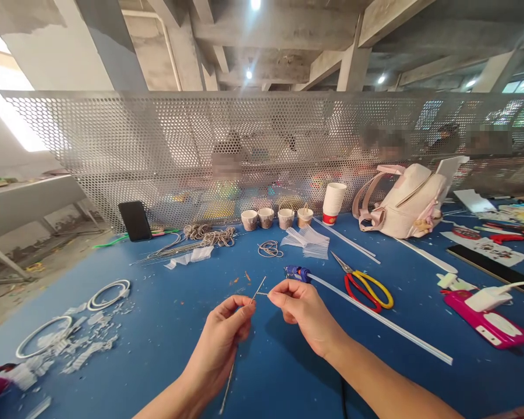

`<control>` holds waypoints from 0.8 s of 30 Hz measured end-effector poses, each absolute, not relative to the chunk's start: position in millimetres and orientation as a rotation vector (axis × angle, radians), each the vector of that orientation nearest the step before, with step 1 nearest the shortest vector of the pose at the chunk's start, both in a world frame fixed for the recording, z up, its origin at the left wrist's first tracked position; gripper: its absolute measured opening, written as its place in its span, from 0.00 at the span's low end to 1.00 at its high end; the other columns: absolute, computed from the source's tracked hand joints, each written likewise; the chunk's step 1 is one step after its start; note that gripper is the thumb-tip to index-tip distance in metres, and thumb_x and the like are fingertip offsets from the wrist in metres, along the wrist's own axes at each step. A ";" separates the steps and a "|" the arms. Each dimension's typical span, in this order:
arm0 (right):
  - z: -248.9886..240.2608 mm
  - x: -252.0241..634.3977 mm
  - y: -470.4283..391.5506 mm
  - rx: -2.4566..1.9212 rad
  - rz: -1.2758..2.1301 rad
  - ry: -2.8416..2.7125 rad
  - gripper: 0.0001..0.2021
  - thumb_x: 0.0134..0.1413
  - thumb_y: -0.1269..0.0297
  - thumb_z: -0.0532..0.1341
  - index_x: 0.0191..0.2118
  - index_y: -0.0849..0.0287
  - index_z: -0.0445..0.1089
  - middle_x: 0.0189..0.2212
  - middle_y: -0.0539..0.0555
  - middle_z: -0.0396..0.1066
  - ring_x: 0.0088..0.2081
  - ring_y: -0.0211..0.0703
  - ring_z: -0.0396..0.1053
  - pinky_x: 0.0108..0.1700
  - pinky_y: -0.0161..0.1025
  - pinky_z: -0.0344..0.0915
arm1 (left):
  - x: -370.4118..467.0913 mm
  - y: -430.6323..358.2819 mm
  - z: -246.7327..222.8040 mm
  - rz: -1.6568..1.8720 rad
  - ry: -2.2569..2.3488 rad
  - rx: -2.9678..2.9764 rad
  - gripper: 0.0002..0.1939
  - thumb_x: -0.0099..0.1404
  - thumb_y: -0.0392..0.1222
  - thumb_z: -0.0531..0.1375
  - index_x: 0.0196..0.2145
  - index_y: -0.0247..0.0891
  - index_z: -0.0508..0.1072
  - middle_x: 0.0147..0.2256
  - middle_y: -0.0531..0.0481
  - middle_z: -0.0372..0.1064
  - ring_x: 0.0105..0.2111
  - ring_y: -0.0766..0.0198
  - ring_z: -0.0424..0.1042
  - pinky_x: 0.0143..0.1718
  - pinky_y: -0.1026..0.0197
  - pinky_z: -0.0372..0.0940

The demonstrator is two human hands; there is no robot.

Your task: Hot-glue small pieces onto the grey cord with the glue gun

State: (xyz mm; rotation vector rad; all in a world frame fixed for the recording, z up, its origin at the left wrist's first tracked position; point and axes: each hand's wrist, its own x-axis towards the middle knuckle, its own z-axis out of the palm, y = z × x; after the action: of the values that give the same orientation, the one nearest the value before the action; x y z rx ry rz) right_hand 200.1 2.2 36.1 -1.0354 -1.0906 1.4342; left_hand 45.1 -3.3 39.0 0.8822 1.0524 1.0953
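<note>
Cord [229, 383], thin and pale brown, is in the person's two hands, above the middle front part of the table. Behind everything stands a big gray metal screen [166, 134] full of little holes. In front of it is the wide blue table [157, 361]. A pale pink backpack [413, 201] sits on the table at the right, close to the screen.

The left hand [222, 331] has its thumb and pointing finger pinched together on the cord. One bit pokes up above the fingers, and a long tail hangs down below them. The right hand [303, 311] has its thumb and finger pinched together on a short bit that sticks out sideways toward the left hand. The two hands are near each other but not touching.

A long clear stick [384, 320] goes from the blue glue gun [297, 273] down to the right. Scissors [364, 285] with red and yellow handles lie open just above the stick. A stack of white paper cups [333, 201] stands near the screen, and a row of four little pots [286, 219] is left of it. Two sets of white rings [129, 287] lie at the left. The smallest things are torn clear scraps [89, 353] beside the rings.
</note>
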 end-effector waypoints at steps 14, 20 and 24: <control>32.4 201.4 4.5 -1.003 1.446 -1.055 0.09 0.44 0.60 0.65 0.25 0.60 0.68 0.15 0.41 0.48 0.18 0.30 0.42 0.21 0.33 0.41 | 43.2 -3.9 35.0 1.094 1.010 0.955 0.12 0.51 0.46 0.66 0.23 0.35 0.72 0.20 0.55 0.57 0.20 0.72 0.49 0.21 0.67 0.47; 32.6 200.4 4.2 -1.016 1.452 -1.040 0.09 0.42 0.60 0.65 0.25 0.60 0.68 0.14 0.41 0.48 0.18 0.30 0.42 0.21 0.33 0.41 | 44.9 -4.9 37.7 1.128 1.009 0.956 0.12 0.49 0.46 0.67 0.19 0.35 0.70 0.22 0.55 0.58 0.19 0.72 0.51 0.20 0.67 0.48; 33.0 199.4 3.1 -1.019 1.466 -1.032 0.10 0.41 0.59 0.65 0.24 0.60 0.68 0.13 0.40 0.48 0.18 0.30 0.42 0.21 0.33 0.41 | 46.4 -4.9 39.3 1.140 1.011 0.958 0.14 0.47 0.46 0.68 0.18 0.35 0.70 0.22 0.55 0.59 0.19 0.72 0.52 0.20 0.66 0.49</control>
State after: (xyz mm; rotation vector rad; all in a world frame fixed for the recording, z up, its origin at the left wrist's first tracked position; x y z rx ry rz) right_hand 199.4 3.1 33.0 -1.0192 -1.0316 1.4657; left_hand 46.4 -4.9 39.3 0.9583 1.0115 1.1401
